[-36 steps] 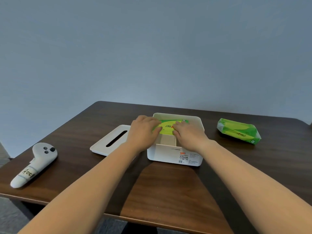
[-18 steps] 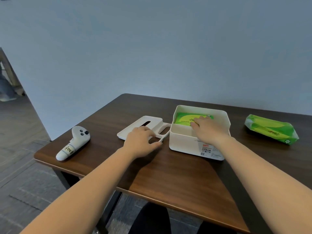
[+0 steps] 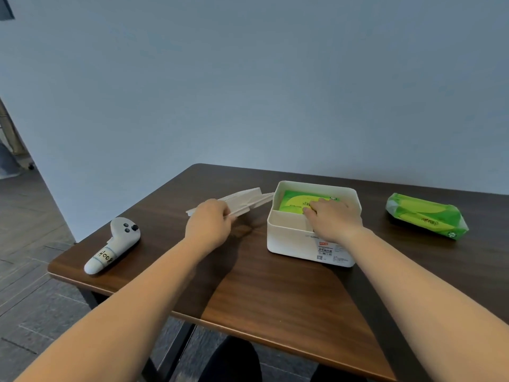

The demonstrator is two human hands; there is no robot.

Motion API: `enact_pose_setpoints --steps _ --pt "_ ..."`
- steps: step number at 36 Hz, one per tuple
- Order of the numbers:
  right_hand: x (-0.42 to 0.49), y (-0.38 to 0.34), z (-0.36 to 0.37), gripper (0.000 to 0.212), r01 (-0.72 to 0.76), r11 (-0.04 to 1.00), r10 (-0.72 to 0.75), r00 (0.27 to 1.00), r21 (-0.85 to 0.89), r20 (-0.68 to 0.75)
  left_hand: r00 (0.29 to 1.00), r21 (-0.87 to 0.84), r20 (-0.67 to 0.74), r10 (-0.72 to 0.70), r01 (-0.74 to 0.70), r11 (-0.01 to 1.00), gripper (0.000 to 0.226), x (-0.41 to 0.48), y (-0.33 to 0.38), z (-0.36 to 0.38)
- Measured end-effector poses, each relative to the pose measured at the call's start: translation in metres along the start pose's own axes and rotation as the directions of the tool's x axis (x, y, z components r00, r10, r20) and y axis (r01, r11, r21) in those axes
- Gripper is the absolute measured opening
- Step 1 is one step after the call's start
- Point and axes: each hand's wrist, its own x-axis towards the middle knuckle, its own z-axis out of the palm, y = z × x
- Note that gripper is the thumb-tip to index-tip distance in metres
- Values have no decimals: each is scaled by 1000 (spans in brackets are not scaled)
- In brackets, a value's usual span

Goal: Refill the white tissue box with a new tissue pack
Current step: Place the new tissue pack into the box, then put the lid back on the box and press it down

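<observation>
The white tissue box (image 3: 292, 238) stands open on the dark wooden table (image 3: 275, 293). A green tissue pack (image 3: 294, 201) lies inside it, in the far compartment. My right hand (image 3: 332, 220) rests over the box's near rim with its fingers pressing down on that pack. My left hand (image 3: 209, 226) grips the near edge of the white lid (image 3: 245, 198), which is tilted up off the table just left of the box. A second green tissue pack (image 3: 425, 215) lies on the table to the right of the box.
A white handheld controller (image 3: 114, 245) with writing on its handle lies near the table's left corner. A grey wall runs close behind the table. The floor shows at the left and below the front edge.
My left hand left the box, went to the lid and has lifted its near edge off the table. My right hand stays on the pack in the box. The view has shifted left.
</observation>
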Motion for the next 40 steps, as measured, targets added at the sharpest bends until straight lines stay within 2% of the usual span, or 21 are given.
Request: enact_pose_setpoints --steps 6,11,15,18,21,24,29,32,37,39,40 --pt "-11 9 -7 49 31 996 -35 998 -88 -45 993 -166 -117 33 -52 985 16 12 18 -20" --pt "-16 14 -10 60 13 1000 -13 1000 -27 -11 971 -223 -147 186 -216 951 14 15 45 -20" --pt "-18 16 -13 64 9 1000 -8 997 9 -78 946 -212 -150 289 -316 925 14 15 60 -9" --pt "-24 18 -17 58 14 999 -10 989 30 -147 938 -208 -129 322 -343 916 12 16 66 0" --pt "-33 24 -21 41 7 995 16 971 97 -237 922 -216 -127 365 -385 897 12 17 67 7" --pt "-39 32 -25 37 -33 972 107 943 232 -316 897 -230 -135 420 -441 867 13 17 68 12" --pt "-43 44 -31 12 -65 840 303 880 539 -365 851 -244 -168 498 -525 816 14 18 75 17" --pt "-44 49 -37 20 -55 727 386 857 684 -341 836 -263 -171 521 -549 794 15 21 81 18" --pt "-46 56 -45 37 -78 462 479 860 883 -175 808 -286 -136 573 -586 759 13 22 89 20" --pt "-49 56 -46 42 -93 411 484 865 907 -131 796 -286 -122 593 -600 747 13 21 91 22" --pt "-50 56 -46 42 -99 420 480 868 902 -128 793 -289 -117 598 -604 743 12 20 92 23"
